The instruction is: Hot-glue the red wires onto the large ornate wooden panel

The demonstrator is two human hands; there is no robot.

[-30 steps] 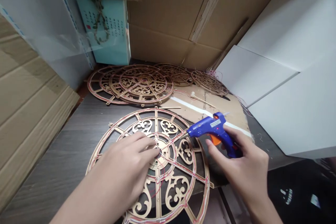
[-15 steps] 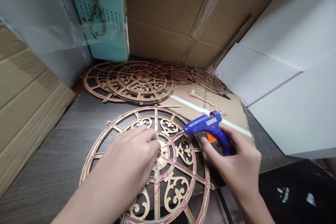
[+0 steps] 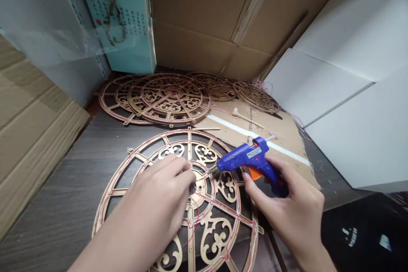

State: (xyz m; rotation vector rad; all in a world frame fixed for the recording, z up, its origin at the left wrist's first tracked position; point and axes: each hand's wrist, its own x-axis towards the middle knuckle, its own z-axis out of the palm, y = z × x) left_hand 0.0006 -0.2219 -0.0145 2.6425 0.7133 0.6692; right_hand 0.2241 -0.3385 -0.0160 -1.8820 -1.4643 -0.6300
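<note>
In front of me lies a round openwork wooden frame (image 3: 191, 238) with spokes, scrollwork panels and red and white wires along its rings. My left hand (image 3: 165, 191) rests over its hub, fingers pinched together. A thin red wire (image 3: 204, 177) runs from these fingertips toward the gun's nozzle; the exact grip is partly hidden. My right hand (image 3: 290, 204) is wrapped round the handle of a blue hot glue gun (image 3: 245, 156) with an orange trigger. Its nozzle points left, close to the hub, and a pale glue stick (image 3: 270, 138) sticks out of its back.
Several similar wired frames (image 3: 168, 97) lie overlapping at the back of the dark table (image 3: 73, 170). A cardboard sheet (image 3: 287, 136) with a thin stick (image 3: 250, 120) lies at the right. Cardboard walls, a turquoise box (image 3: 127, 29) and white panels (image 3: 357, 136) enclose the table.
The glue gun has shifted a little left and down, bringing its nozzle closer to the hub and my left fingertips. My left hand has stayed almost in place.
</note>
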